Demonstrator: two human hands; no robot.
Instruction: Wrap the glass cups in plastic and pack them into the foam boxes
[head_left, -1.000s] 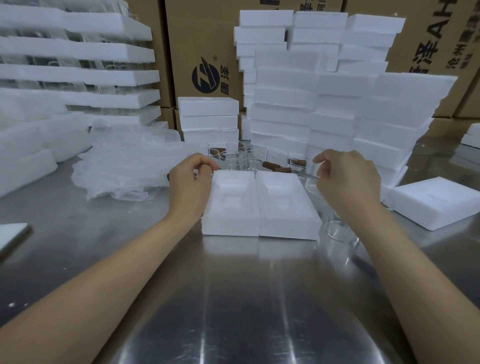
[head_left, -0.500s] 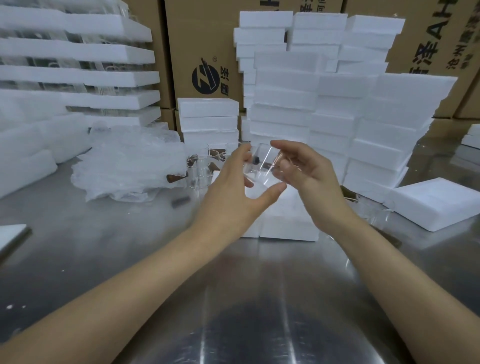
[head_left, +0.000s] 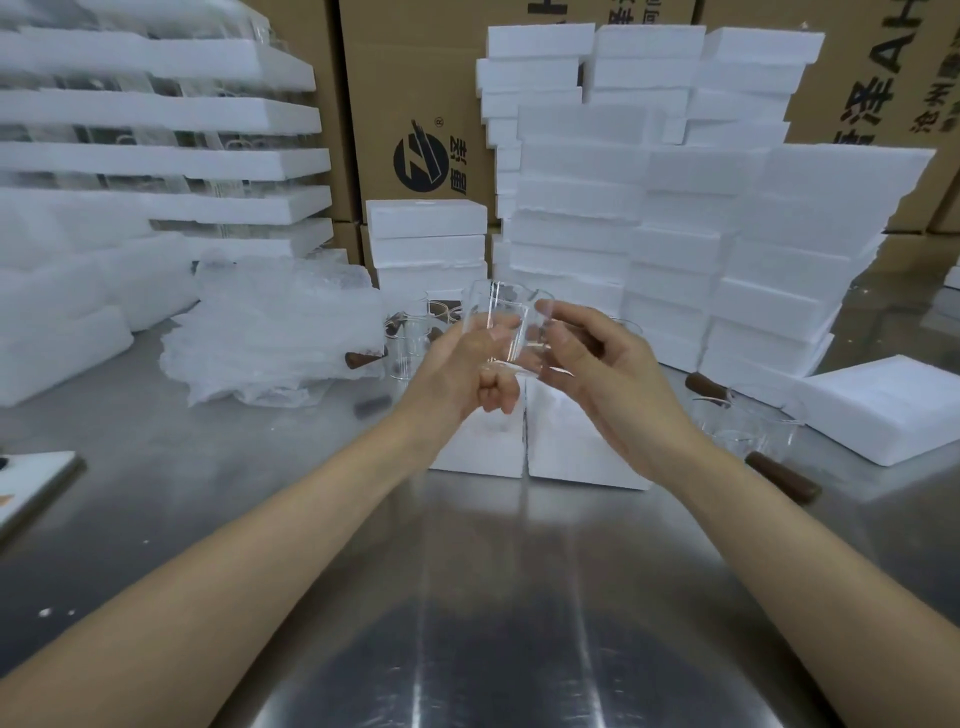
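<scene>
A clear glass cup (head_left: 501, 325) is held in the air between both hands, above two open foam box halves (head_left: 571, 447) lying side by side on the steel table. My left hand (head_left: 462, 369) grips the cup from the left with curled fingers. My right hand (head_left: 597, 358) holds its right side, fingers round the glass. A heap of clear plastic wrap (head_left: 275, 332) lies to the left. More glass cups with brown handles stand behind my hands (head_left: 410, 338) and at the right (head_left: 737, 421).
Stacks of white foam boxes (head_left: 675, 218) rise behind the work spot, with more foam trays (head_left: 156, 161) at the left and a single foam box (head_left: 883, 410) at the right. Cardboard cartons (head_left: 415, 104) stand at the back. A white board (head_left: 31, 478) lies at the table's left edge.
Both hands left the sides of the foam halves, came together over them and took up a glass cup. The cup has since been turned more upright and lifted slightly.
</scene>
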